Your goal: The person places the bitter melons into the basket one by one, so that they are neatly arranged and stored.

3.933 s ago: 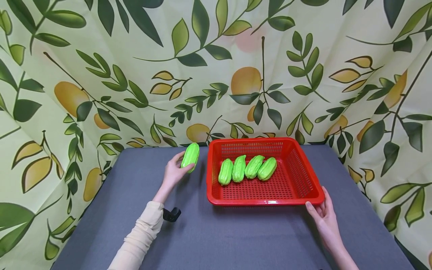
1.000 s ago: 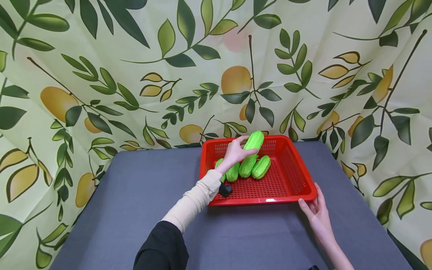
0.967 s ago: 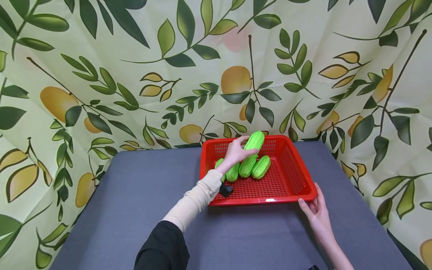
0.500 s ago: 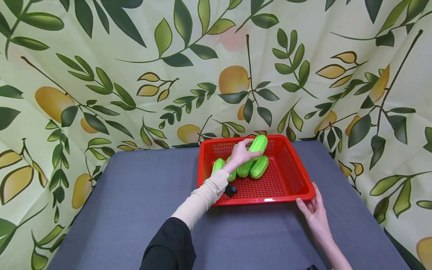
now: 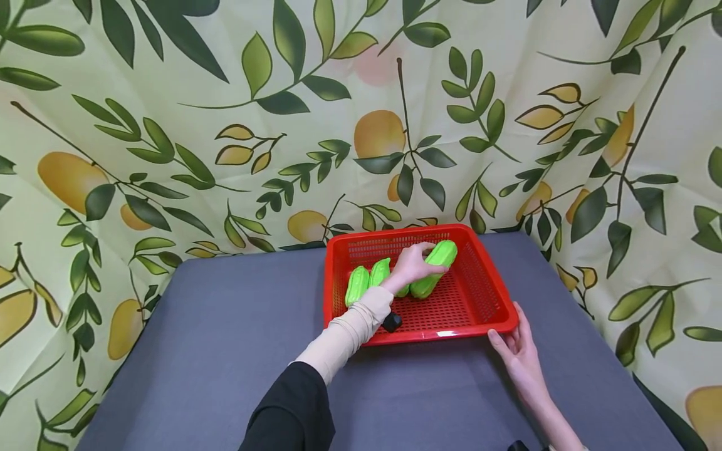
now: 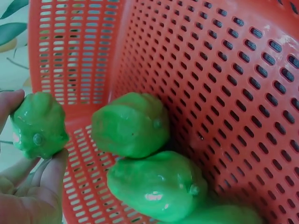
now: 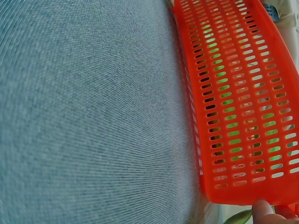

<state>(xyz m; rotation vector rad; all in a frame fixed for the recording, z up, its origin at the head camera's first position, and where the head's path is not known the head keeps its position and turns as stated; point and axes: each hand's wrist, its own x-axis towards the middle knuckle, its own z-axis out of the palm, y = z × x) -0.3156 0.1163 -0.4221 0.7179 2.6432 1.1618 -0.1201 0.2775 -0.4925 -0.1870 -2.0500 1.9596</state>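
In the head view my left hand (image 5: 414, 264) reaches over the red plastic basket (image 5: 335, 275) and grips a bright green ridged gourd (image 5: 444, 252). The left wrist view shows this gourd (image 6: 39, 125) end-on, between thumb and fingers, apart from the others there. Similar gourds lie side by side in the basket, among them one at the far left (image 5: 357, 285) and its neighbour (image 5: 380, 270); my left hand and the held gourd partly cover the rest. My right hand (image 5: 521, 357) holds the basket's near right corner, its thumb on the rim in the head view.
The basket stands on a table with a grey-blue cloth (image 5: 242, 326). Its slotted wall (image 7: 233, 93) is close to the right wrist camera. A leaf-and-fruit patterned curtain (image 5: 316, 156) rises behind the table and along both sides.
My left hand has carried the gourd from left of the basket to over it, then lower and rightward above the row. My right hand keeps its hold on the corner. The head view has shifted slightly.
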